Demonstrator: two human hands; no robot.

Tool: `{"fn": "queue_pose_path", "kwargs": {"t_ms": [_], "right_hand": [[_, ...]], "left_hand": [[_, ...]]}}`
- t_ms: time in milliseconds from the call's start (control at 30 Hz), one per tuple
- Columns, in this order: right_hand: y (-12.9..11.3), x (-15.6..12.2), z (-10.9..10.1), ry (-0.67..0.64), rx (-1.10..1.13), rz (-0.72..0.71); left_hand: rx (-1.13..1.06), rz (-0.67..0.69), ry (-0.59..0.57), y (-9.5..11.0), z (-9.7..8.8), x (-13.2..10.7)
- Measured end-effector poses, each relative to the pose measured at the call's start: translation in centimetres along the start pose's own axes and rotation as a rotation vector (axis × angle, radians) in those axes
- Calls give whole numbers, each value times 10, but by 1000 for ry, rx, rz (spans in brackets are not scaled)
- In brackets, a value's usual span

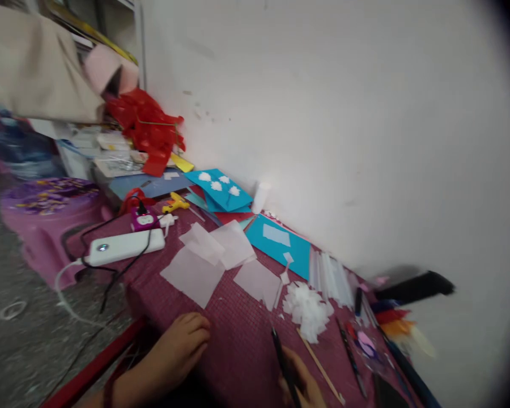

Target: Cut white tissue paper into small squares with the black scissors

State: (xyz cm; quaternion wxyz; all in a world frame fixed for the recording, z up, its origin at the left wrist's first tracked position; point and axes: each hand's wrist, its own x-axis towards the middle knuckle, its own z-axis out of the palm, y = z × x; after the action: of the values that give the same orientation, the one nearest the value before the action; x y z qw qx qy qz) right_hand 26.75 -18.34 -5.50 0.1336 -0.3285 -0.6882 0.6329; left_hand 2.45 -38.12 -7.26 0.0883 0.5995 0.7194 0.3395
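Apparently you're at a readying step: your right hand [300, 378] grips a black tool [284, 362], perhaps a pen, toward the paper sheet [255, 280] at eleven o'clock. Your left hand [186, 343] curls loosely, contents unclear; next probably calls for steadying that sheet.

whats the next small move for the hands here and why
Probably slide the left hand over to hold down the rightmost thin white sheet: the right hand grips a dark slim tool that points toward that sheet, which seems to lie loose, while nothing shows in the left hand, so it looks free to steady the sheet.
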Motion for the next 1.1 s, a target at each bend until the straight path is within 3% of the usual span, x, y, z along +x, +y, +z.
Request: {"fn": "queue_pose_path", "kwargs": {"t_ms": [133, 333, 600, 733, 867, 1000, 1100], "right_hand": [[14, -8, 26, 177, -121, -149], [44, -14, 51, 458, -522, -212], [65, -14, 38, 440, -596, -214], [69, -12, 37, 415, -592, -236], [74, -16, 40, 446, -525, -234], [76, -27, 32, 513, -405, -195], [80, -39, 15, 664, -447, -160]], "left_hand": [[-23, 62, 44, -17, 6, -9], [-50, 87, 94, -30, 11, -13], [-24, 18, 74, -18, 18, -6], [51, -87, -41, -1, 13, 3], [117, -107, -213, 9, -10, 34], [262, 130, -329, 9, -32, 88], [347, 348, -409, 11, -33, 128]]}}
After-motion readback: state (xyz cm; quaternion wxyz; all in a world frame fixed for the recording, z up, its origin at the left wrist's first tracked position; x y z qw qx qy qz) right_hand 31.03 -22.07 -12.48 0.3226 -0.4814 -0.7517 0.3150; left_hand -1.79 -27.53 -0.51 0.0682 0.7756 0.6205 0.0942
